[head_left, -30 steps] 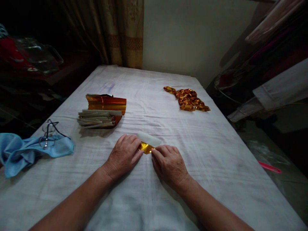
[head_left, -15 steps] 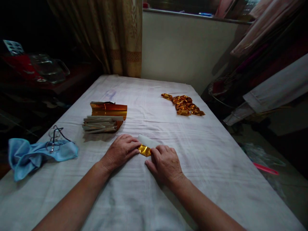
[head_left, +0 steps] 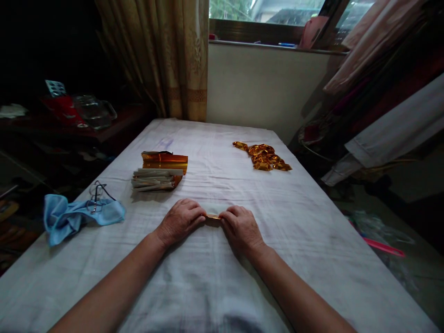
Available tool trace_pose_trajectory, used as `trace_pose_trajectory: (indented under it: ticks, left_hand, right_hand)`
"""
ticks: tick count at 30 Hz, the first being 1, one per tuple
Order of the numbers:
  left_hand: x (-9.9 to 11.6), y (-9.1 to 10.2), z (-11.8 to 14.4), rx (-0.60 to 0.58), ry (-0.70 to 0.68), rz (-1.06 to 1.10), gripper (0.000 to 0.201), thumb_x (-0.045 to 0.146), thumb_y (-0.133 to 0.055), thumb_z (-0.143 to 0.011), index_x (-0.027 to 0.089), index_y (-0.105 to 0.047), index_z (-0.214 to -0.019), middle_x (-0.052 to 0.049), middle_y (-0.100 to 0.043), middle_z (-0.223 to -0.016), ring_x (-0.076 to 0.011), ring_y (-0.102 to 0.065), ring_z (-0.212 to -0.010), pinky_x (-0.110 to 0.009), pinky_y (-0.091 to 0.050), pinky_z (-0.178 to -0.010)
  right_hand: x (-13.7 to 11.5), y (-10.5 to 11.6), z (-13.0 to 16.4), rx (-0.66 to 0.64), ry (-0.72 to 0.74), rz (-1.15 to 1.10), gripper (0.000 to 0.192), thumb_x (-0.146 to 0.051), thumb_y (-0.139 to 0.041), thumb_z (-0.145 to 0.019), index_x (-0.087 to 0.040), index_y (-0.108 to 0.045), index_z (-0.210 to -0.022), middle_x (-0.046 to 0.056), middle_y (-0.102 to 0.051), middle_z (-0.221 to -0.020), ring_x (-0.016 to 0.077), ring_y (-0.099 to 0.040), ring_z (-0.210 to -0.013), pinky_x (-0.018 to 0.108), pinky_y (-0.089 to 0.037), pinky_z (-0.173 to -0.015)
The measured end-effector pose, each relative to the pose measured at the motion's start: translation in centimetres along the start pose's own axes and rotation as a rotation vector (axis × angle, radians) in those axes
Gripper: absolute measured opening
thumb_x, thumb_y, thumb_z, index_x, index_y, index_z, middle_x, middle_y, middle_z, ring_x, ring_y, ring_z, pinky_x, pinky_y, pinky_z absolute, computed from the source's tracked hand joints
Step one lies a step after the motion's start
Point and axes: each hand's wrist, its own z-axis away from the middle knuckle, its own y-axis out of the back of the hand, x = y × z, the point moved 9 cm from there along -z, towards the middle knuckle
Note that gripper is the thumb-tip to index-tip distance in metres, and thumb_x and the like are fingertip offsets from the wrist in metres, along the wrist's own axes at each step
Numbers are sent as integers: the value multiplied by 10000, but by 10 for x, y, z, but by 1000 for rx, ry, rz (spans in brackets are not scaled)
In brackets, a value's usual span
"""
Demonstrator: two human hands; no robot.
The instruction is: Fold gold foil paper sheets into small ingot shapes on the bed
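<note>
Small folded gold foil piece is pinched between left hand and right hand on white-clothed worktop.

Plenty of bare bench right of the hands. Left side's tighter: paper stack up ahead, blue cloth at the edge. Gold foil pile sits far right.
</note>
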Motion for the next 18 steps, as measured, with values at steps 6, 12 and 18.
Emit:
trace_pose_trajectory:
  ticks: [6,12,18]
  left_hand:
    - [-6,-1,2,-5,95,14,226,336,-519,-980,218,-706,-932,-34,-691,-881,-204,-605,-884,-369,-412,-866]
    - [-11,-4,0,-6,244,5,131,294,-573,-942,211,-664,-987,-28,-696,-864,-213,-617,-879,-370,-403,-863]
    - [-10,-6,-2,-33,350,-70,128,271,-597,-924,214,-609,-1038,-15,-663,-827,-221,-606,-856,-368,-407,-857]
  right_hand:
    - [8,-1,-1,-9,-77,-60,164,-250,-555,-956,-226,-717,-945,46,-679,-963,209,-583,-926,325,-365,-805]
    - [17,-3,-7,-14,-183,-81,118,-219,-590,-931,-222,-705,-958,38,-709,-908,209,-614,-886,318,-359,-784]
    - [22,-1,-10,4,-264,-76,49,-245,-648,-897,-200,-658,-880,11,-685,-799,191,-601,-781,303,-331,-727]
